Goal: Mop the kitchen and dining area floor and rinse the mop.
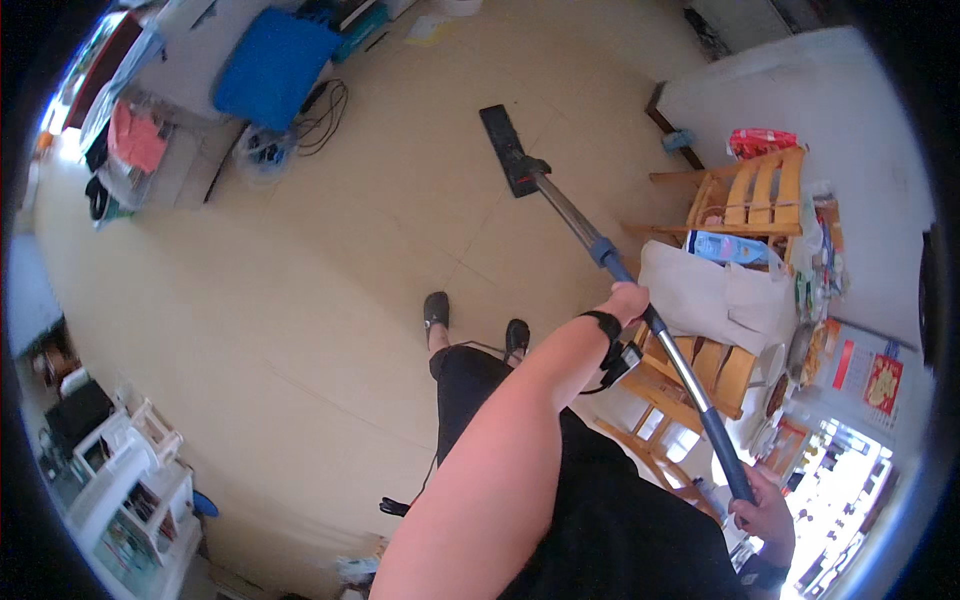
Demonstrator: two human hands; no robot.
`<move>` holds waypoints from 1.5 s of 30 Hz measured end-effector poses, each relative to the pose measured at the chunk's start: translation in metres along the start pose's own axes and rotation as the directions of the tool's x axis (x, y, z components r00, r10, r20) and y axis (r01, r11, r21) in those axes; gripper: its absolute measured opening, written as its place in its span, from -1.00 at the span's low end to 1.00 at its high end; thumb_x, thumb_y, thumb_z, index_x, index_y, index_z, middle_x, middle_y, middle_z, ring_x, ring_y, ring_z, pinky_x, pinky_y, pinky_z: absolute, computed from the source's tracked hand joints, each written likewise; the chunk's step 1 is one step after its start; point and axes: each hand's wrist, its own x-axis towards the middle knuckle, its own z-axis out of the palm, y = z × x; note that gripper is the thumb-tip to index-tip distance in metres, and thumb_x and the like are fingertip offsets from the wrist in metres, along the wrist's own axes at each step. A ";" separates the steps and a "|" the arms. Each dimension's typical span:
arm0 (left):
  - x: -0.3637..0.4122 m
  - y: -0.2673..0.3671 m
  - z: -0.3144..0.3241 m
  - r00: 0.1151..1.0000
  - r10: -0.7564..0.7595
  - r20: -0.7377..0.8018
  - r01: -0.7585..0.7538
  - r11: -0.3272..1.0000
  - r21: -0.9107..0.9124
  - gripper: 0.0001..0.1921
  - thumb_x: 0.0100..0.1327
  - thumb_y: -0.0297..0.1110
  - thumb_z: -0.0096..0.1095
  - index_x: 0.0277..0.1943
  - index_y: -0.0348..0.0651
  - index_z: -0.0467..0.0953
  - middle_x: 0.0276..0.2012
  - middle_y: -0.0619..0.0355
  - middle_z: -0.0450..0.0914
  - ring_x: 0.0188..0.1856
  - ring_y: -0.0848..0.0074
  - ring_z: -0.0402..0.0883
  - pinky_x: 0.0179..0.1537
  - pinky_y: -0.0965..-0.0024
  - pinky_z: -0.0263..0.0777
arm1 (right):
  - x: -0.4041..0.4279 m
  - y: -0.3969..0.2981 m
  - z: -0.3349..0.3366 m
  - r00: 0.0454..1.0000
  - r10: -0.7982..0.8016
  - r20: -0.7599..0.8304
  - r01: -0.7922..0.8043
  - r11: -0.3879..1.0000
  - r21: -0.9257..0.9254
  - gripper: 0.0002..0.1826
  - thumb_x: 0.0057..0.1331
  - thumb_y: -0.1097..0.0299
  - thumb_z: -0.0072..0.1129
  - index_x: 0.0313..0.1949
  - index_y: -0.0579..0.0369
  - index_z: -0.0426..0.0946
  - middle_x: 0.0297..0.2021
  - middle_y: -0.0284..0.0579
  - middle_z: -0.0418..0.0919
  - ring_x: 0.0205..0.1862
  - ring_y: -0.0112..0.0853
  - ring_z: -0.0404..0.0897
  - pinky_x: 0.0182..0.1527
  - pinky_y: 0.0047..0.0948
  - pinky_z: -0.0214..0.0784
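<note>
My left hand [628,301] is wrapped around the middle of the pole of a flat mop [686,367], just below its blue-grey collar. A black strap with a small device sits on that wrist. Farther down, my right hand [769,504] grips the dark end of the handle. The pole slants from lower right to upper left, part bare metal and part blue-grey. Its dark rectangular mop head [500,142] lies on the beige tiled floor [360,247], ahead of my feet in dark clogs [436,309].
Wooden chairs [750,191] stand at the right, holding a cream cushion or bag [705,292] and a blue package [727,246]. At the upper left are a blue cloth [274,67], a coiled cable [326,120] and boxes. White shelving [127,487] stands lower left; a wall edge [675,120] is upper right.
</note>
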 end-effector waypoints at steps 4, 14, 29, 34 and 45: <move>-0.051 -0.025 0.003 0.963 -0.133 -0.236 0.171 0.974 0.148 -0.60 0.08 -0.14 -0.02 -0.57 -0.42 0.36 -0.70 0.00 0.46 -0.75 0.38 0.45 -0.77 0.34 0.32 | -0.019 0.027 0.007 0.982 0.125 0.138 -0.148 0.974 0.171 -0.29 -0.08 0.51 0.03 0.14 0.18 0.07 -0.69 -0.36 0.25 -0.76 -0.64 0.24 -0.73 -0.69 0.04; -0.153 -0.133 0.026 0.633 -0.712 0.304 0.741 0.671 0.028 -0.73 0.17 -0.11 -0.10 -0.46 -0.11 0.39 -0.63 0.19 0.45 -0.62 0.50 0.46 -0.53 0.44 0.43 | -0.109 0.147 -0.009 0.859 0.504 -0.091 -0.502 0.864 0.044 -0.86 -0.11 0.47 0.17 -0.56 0.19 0.38 -0.77 -0.27 0.36 -0.76 -0.61 0.30 -0.75 -0.62 0.04; -0.055 -0.020 0.024 0.853 -0.454 0.257 0.516 0.806 -0.289 -0.64 0.21 0.10 -0.30 -0.37 -0.04 0.17 -0.49 0.12 0.54 -0.54 0.51 0.50 -0.58 0.46 0.31 | -0.042 0.037 0.021 0.760 -0.062 -0.647 -0.273 0.873 -0.404 -0.62 -0.21 0.34 0.26 -0.36 0.13 0.39 -0.60 -0.03 0.44 -0.49 -0.10 0.42 -0.38 -0.23 0.19; 0.021 0.050 0.000 0.927 -0.337 0.165 0.371 0.888 -0.270 -0.62 0.20 0.12 -0.28 -0.35 -0.05 0.17 -0.53 0.11 0.53 -0.60 0.51 0.48 -0.64 0.49 0.27 | 0.025 -0.021 -0.002 0.760 -0.221 -0.612 -0.173 0.838 -0.518 -0.62 -0.16 0.38 0.23 -0.30 0.16 0.39 -0.50 0.03 0.46 -0.43 -0.08 0.43 -0.33 -0.23 0.23; 0.171 0.191 -0.020 0.957 -0.286 -0.053 0.284 0.958 -0.041 -0.66 0.18 0.03 -0.20 -0.36 -0.10 0.23 -0.53 0.08 0.52 -0.54 0.44 0.53 -0.62 0.39 0.27 | 0.136 -0.148 -0.123 0.999 0.044 0.032 -0.052 0.924 0.379 -0.49 -0.04 0.53 0.00 -0.01 0.16 0.26 -0.61 -0.19 0.45 -0.68 -0.44 0.44 -0.69 -0.59 0.21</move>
